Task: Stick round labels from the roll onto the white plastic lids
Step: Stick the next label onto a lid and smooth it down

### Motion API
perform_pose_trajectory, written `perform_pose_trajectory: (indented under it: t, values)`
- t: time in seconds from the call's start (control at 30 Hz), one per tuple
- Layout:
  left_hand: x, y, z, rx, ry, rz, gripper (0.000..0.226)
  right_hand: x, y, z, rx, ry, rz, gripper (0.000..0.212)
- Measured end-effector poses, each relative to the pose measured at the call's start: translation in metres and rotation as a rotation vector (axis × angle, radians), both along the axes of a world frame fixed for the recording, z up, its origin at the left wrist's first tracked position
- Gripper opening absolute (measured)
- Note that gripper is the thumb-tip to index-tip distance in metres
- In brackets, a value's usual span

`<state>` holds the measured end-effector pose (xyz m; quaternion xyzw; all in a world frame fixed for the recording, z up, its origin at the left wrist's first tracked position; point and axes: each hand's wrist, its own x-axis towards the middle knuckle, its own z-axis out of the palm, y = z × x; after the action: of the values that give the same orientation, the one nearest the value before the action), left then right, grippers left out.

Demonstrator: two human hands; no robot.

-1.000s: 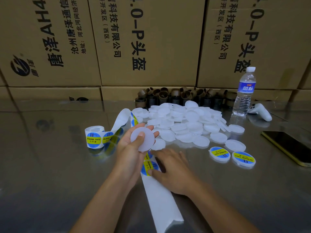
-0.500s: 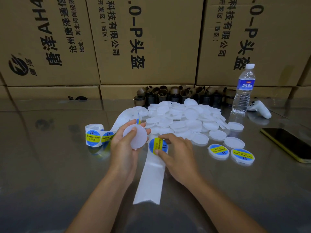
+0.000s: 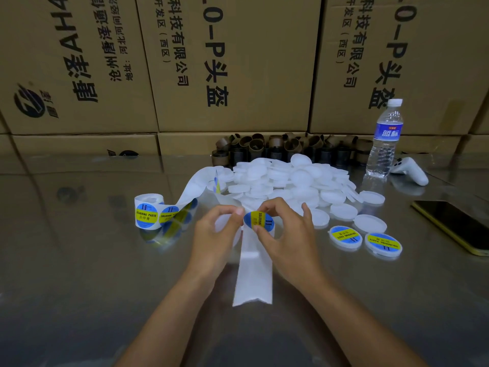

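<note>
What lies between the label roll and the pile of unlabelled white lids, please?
In the head view, the white backing strip arcs from the label roll to the left edge of the pile of white lids.

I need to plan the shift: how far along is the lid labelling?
Barely started. Done: two labelled lids lie to the right of the hands. In hand: the left hand holds a bare lid while the right hand pinches a peeled label beside it, not yet stuck on. Left: the big pile of bare lids behind, with the label roll at the left.
</note>
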<state>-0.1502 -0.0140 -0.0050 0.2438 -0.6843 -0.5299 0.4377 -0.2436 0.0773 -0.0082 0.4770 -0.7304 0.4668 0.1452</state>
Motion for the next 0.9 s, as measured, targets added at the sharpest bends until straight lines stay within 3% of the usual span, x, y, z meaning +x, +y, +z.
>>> perform_pose_trajectory:
  t: [0.23, 0.37, 0.6, 0.7, 0.77, 0.9]
  values:
    - [0.000, -0.001, 0.000, 0.032, 0.054, -0.030, 0.017, 0.000, 0.000, -0.001, -0.097, 0.006, 0.051, 0.012]
    - [-0.001, 0.001, 0.001, 0.045, 0.103, -0.007, 0.020, 0.000, -0.001, 0.001, -0.152, -0.071, 0.103, 0.019]
    - [0.000, -0.001, 0.000, 0.024, 0.086, 0.045, 0.018, 0.008, 0.001, 0.013, -0.284, -0.455, 0.246, 0.018]
    - [-0.001, -0.001, -0.001, 0.055, 0.095, 0.066, 0.018, 0.004, 0.003, 0.020, -0.365, -0.677, 0.290, 0.030]
    - [-0.002, -0.004, -0.003, 0.087, 0.078, 0.090, 0.015, -0.001, 0.004, 0.022, -0.404, -0.799, 0.251, 0.039]
    - [-0.002, -0.007, -0.006, 0.097, 0.068, 0.200, 0.009, -0.007, 0.006, 0.023, -0.470, -0.920, 0.159, 0.030]
